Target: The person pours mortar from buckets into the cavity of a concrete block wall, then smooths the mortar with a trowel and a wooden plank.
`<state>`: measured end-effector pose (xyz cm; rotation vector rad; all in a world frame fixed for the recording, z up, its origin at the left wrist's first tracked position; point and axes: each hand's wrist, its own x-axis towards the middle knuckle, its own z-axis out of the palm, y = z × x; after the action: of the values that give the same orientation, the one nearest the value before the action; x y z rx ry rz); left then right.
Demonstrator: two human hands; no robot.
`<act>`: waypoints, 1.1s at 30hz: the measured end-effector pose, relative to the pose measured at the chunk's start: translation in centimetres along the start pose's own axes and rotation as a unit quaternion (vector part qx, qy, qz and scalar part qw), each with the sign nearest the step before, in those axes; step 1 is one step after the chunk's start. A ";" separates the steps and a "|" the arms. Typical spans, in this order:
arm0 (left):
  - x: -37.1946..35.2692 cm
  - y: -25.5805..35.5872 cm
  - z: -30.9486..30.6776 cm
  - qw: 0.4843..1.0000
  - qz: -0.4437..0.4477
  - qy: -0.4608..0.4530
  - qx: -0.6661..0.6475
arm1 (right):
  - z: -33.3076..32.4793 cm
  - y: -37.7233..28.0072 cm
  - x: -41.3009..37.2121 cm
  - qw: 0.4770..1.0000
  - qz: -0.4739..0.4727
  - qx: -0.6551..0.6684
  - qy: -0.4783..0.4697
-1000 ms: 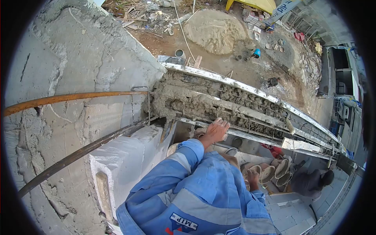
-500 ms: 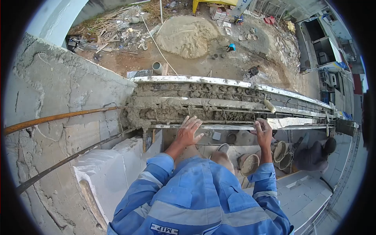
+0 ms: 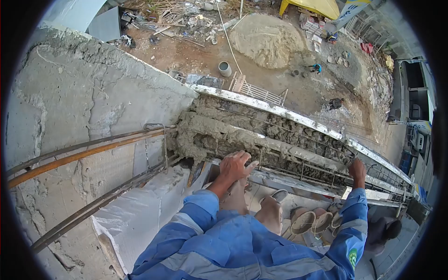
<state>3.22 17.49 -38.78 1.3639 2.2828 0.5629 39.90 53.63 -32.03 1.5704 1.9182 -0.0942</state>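
My left hand [image 3: 235, 165] lies on the near edge of a concrete-filled form, fingers bent over it and thumb spread to the side. Further right, my right hand [image 3: 358, 171] is closed at the middle rail [image 3: 289, 148], where a pale cylindrical tool handle lay before; my fingers cover that handle now. Rough wet concrete [image 3: 212, 133] fills the left part of the form, with thin steel bars [image 3: 322, 175] showing along it. A pale board [image 3: 373, 193] lies along the near side, below my right hand.
Several buckets [image 3: 303, 223] stand below, near another person [image 3: 382, 232] at the right. Long rods [image 3: 84, 161] extend leftward over the concrete wall [image 3: 70, 107]. Beyond the far form board [image 3: 275, 109] is a drop to ground with a sand heap [image 3: 268, 42].
My view has turned and shifted. My right hand has gone from raised and partly open to closed over the handle's place. My left hand has come down onto the near edge, fingers more bent.
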 end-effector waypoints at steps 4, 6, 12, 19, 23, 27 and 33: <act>0.0 -0.1 0.5 1.000 -0.023 -0.001 0.010 | -6.2 0.4 -5.0 1.000 0.000 0.018 0.002; 0.5 0.2 -0.3 1.000 -0.021 -0.003 0.002 | -10.6 -2.0 -9.3 0.994 -0.041 0.100 0.017; 0.6 -0.5 0.5 0.999 0.016 0.025 -0.015 | -11.4 -17.0 -8.8 0.883 -0.285 0.371 -0.036; 0.6 -0.5 0.6 1.000 0.002 -0.004 -0.002 | -8.3 -39.9 -4.4 0.826 -0.533 0.182 -0.033; 0.8 -0.3 0.2 1.000 -0.006 -0.009 -0.004 | -7.6 -44.8 -3.8 0.834 -0.529 0.106 -0.117; 0.8 -0.4 0.5 1.000 0.001 -0.002 -0.012 | -6.1 -46.4 -3.1 0.809 -0.543 0.151 -0.165; 1.0 -0.2 0.3 1.000 -0.004 -0.012 -0.001 | -4.4 -46.1 -4.0 0.772 -0.560 0.195 -0.232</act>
<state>2.79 18.31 -39.33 1.3535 2.2673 0.5430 -3.10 39.18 -41.98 0.2880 2.1879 -1.3123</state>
